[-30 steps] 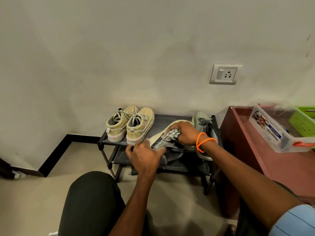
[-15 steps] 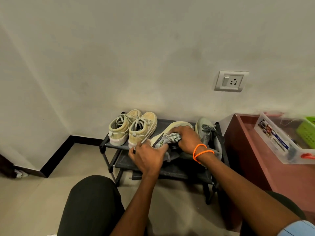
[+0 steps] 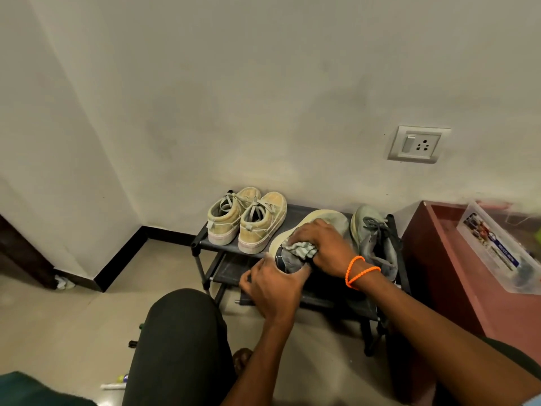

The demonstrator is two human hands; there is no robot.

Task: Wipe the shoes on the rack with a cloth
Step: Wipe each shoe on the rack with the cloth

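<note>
Against the pale wall a dark two-shelf rack [image 3: 295, 213] stands on the floor, and to its right a reddish tabletop [image 3: 456, 276] carries a clear plastic box [image 3: 497, 253] with a printed label along its side; what lies in the box is too blurred to tell. On the rack's top shelf, at the left, a pair of tan lace-up shoes [image 3: 248, 219] sits side by side, heels toward me. At the right end a grey shoe [image 3: 376, 238] with dark laces rests upright. Between them its partner [image 3: 322, 221] is tipped over, pale worn sole facing up. The left hand [image 3: 273, 288] grips that tipped shoe at the heel, while the right hand [image 3: 325, 247], orange bands on its wrist, curls round a bunched striped cloth [image 3: 303, 249] pressed against the shoe.
</note>
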